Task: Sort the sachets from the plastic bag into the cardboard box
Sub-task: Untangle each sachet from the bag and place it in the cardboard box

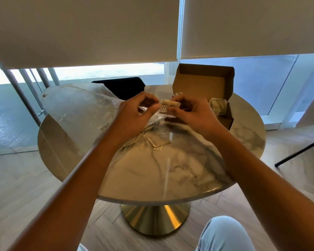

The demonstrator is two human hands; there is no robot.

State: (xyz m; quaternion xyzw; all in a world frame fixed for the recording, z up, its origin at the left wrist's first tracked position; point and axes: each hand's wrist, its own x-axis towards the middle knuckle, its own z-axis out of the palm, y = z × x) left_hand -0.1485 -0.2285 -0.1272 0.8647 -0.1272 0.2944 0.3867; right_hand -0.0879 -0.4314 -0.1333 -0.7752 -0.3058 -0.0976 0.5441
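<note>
Round marble table [179, 171] on a gold pedestal is sitting by a window with blinds half down; wood floor below. Cardboard box [203, 84] is standing open at 1 o'clock on the tabletop, a few sachets already lying at its right end. Clear plastic bag [76, 109] is sprawling from 10 o'clock toward centre, with loose sachets [157, 143] and tangled strings lying inside it near the middle. Left hand [134, 113] and right hand [194, 113] are both pinching one folded pale sachet [168, 104] with a printed tag, holding it above the bag, just left of the box.

Risks, as a judgement: strings are looking tangled, so lifting this one could be dragging others out onto the table; thin paper could be tearing if pulled apart; crinkled bag could be sliding off the 9 o'clock edge.
</note>
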